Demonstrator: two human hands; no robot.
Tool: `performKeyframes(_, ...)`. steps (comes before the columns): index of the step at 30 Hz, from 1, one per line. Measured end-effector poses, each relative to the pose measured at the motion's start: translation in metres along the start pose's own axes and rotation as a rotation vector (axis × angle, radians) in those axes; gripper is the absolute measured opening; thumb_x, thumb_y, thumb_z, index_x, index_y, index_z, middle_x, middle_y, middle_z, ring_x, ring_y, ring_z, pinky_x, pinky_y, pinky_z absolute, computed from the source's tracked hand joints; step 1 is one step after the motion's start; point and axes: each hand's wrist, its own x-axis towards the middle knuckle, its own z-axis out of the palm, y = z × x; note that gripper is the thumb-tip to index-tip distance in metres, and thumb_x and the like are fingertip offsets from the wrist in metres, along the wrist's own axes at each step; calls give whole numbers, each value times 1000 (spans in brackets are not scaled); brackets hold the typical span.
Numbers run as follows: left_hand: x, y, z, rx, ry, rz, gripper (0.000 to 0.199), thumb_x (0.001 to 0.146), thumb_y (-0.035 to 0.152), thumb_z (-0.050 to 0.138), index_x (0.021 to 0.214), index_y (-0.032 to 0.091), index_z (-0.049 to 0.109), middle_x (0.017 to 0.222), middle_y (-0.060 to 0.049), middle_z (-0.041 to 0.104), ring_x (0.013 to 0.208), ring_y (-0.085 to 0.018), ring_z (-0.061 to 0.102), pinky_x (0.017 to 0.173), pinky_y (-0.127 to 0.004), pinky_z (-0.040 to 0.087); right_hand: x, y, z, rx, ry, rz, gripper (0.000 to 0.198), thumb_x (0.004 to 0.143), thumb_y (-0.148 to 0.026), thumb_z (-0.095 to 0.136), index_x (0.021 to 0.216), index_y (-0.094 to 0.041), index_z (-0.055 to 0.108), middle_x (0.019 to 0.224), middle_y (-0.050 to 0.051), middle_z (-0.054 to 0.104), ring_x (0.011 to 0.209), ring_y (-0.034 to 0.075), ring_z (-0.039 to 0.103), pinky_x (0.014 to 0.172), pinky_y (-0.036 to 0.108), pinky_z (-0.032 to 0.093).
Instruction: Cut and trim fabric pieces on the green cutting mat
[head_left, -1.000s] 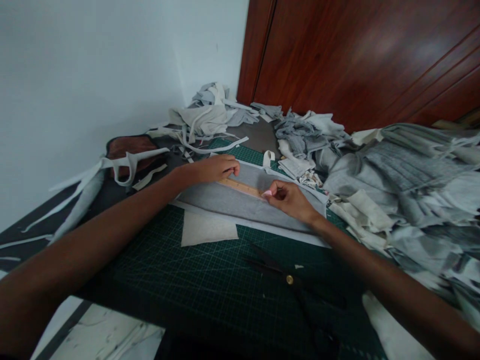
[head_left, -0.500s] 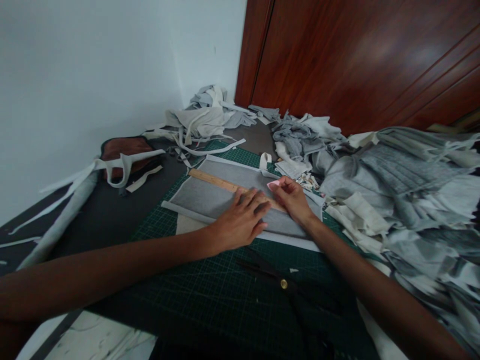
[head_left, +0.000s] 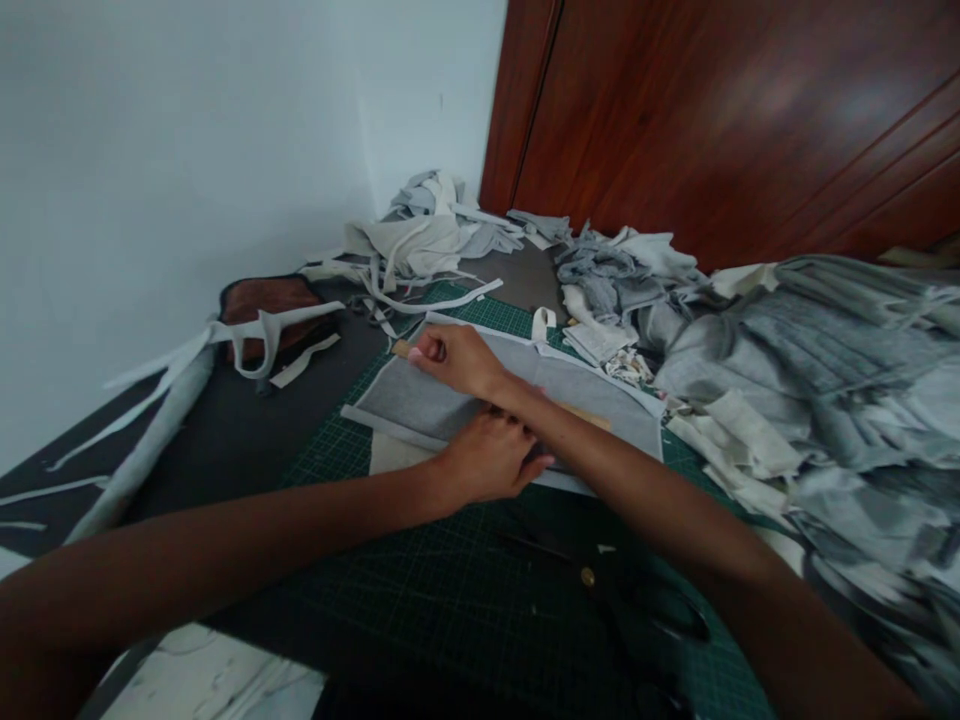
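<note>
My left hand point(head_left: 491, 458) presses down on a wooden ruler point(head_left: 589, 415) lying across a grey fabric piece point(head_left: 622, 412) with pale edges. Its fingers lie outstretched, partly covered by my right forearm. My right hand point(head_left: 459, 358) reaches across the left one to the ruler's far left end, with thumb and fingers pinched together. The pink tailor's chalk that showed in this pinch half a second ago is mostly hidden now. Beneath the fabric lies a green cutting mat point(head_left: 442, 590). Dark scissors point(head_left: 588, 577) with a brass-coloured pivot rest on the mat nearer to me.
Heaped grey and white fabric pieces point(head_left: 825, 340) line the right side. More scraps point(head_left: 420, 240) lie at the back near the wall. On the left are a brown, dark-edged piece point(head_left: 262, 300) and pale strips point(head_left: 165, 360). A reddish wooden panel point(head_left: 712, 120) stands behind.
My right hand has moved left along the ruler, from its right part to its far left end, crossing over my left hand. The left hand stays on the ruler. The view has shifted slightly.
</note>
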Motion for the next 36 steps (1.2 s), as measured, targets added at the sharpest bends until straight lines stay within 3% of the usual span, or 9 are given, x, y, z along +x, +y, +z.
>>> performKeyframes(4, -2, -1, 9, -78, 65, -16, 68, 106, 46, 48, 157, 1, 42, 162, -26, 45, 151, -35, 47, 124, -52, 40, 13, -6, 13, -98, -31, -9, 15, 96, -29, 63, 86, -18, 67, 80, -1, 70, 72, 13, 59, 68, 26, 39)
performKeyframes(8, -3, -2, 11, -167, 101, -18, 68, 103, 42, 53, 158, 4, 40, 162, -25, 45, 154, -35, 42, 125, -52, 40, 13, -13, 14, -173, -42, 2, 13, 97, -28, 62, 91, -19, 69, 87, 2, 74, 79, 15, 62, 69, 28, 38)
performKeyframes(18, -4, -5, 15, -234, 40, -14, 66, 103, 38, 53, 159, 5, 39, 167, -25, 36, 159, -37, 28, 130, -56, 31, 8, -15, 14, -223, -20, 67, 12, 99, -29, 61, 96, -21, 69, 90, 2, 75, 82, 17, 63, 69, 30, 36)
performKeyframes(33, -3, -8, 12, -93, 70, 41, 66, 105, 39, 48, 157, -2, 40, 164, -29, 40, 156, -40, 36, 126, -56, 38, 6, -26, 0, -392, -94, 59, 15, 99, -27, 59, 99, -19, 73, 101, 7, 76, 89, 21, 63, 71, 31, 39)
performKeyframes(36, -2, -7, 10, -49, 77, 35, 61, 106, 42, 46, 151, 1, 50, 158, -27, 50, 150, -38, 47, 122, -54, 44, -5, -24, -10, -408, -116, 71, 15, 98, -27, 61, 97, -18, 73, 99, 8, 76, 86, 20, 62, 70, 32, 38)
